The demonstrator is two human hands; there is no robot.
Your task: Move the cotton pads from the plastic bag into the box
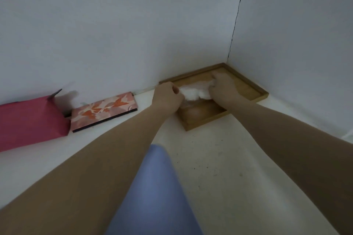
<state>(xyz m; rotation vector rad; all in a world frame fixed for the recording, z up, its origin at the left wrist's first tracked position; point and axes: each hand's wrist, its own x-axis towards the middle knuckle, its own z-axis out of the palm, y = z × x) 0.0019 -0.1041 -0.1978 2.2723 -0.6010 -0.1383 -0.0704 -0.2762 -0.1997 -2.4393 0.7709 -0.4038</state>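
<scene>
A shallow wooden tray (254, 89) lies on the white table in the corner of the two walls. Over it both hands hold a clear plastic bag of white cotton pads (194, 91). My left hand (167, 96) is closed on the bag's left end, and my right hand (223, 84) is closed on its right end. The bag hangs just above or on the tray; I cannot tell which. A flat box with an orange and pink flower pattern (105, 111) lies to the left, against the wall, with its lid on.
A pink paper bag (32, 122) lies at the far left beside the patterned box. White walls stand close behind and to the right. A blue garment (154, 192) fills the bottom centre between my forearms. The table top in front is speckled.
</scene>
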